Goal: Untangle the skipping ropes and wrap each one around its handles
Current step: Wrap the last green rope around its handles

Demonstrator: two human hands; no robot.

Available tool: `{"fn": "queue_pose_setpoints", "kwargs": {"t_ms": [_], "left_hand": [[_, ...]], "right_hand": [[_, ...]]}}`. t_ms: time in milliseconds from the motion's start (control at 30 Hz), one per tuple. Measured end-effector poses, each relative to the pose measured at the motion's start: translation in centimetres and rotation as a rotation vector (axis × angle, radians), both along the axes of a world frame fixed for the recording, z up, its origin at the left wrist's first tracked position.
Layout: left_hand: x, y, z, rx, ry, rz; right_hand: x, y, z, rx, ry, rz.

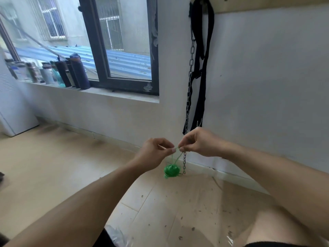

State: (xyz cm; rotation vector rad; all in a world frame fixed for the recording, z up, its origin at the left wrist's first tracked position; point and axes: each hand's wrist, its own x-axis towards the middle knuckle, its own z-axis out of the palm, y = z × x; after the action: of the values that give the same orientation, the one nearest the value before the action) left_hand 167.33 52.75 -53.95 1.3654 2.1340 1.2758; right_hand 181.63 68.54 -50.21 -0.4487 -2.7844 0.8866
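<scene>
The left hand and right hand each pinch the thin green rope; its wound green bundle dangles below, beside a hanging chain. No writing is legible.

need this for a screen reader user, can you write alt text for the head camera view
Two hands, the left hand and right hand, pinch a thin green rope between them, with a green bundle dangling below above a pale floor. Behind them a metal chain and black strap hang on a white wall, and bottles line a windowsill at left.
</scene>
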Motion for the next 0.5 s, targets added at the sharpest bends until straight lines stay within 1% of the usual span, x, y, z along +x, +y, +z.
{"fn": "queue_pose_setpoints", "kwargs": {"t_ms": [67,133,267,433,500], "left_hand": [[-0.2,0.3,0.6,0.001,0.016,-0.058],[0.0,0.7,0.7,0.014,0.007,-0.093],[0.8,1.8,-0.4,0.054,-0.063,-0.165],[1.6,3.8,-1.9,0.181,-0.146,-0.138],[1.4,5.1,-2.3,0.205,-0.156,-0.117]], "right_hand": [[0.6,-0.3,0.1,-0.002,0.065,-0.038],[1.3,-0.4,0.0,-0.050,0.108,-0.079],[2.7,-0.2,-0.4,-0.100,0.124,-0.145],[3.4,1.6,-1.6,-0.234,0.011,-0.177],[2.6,2.8,-2.6,-0.254,0.069,-0.180]]}}
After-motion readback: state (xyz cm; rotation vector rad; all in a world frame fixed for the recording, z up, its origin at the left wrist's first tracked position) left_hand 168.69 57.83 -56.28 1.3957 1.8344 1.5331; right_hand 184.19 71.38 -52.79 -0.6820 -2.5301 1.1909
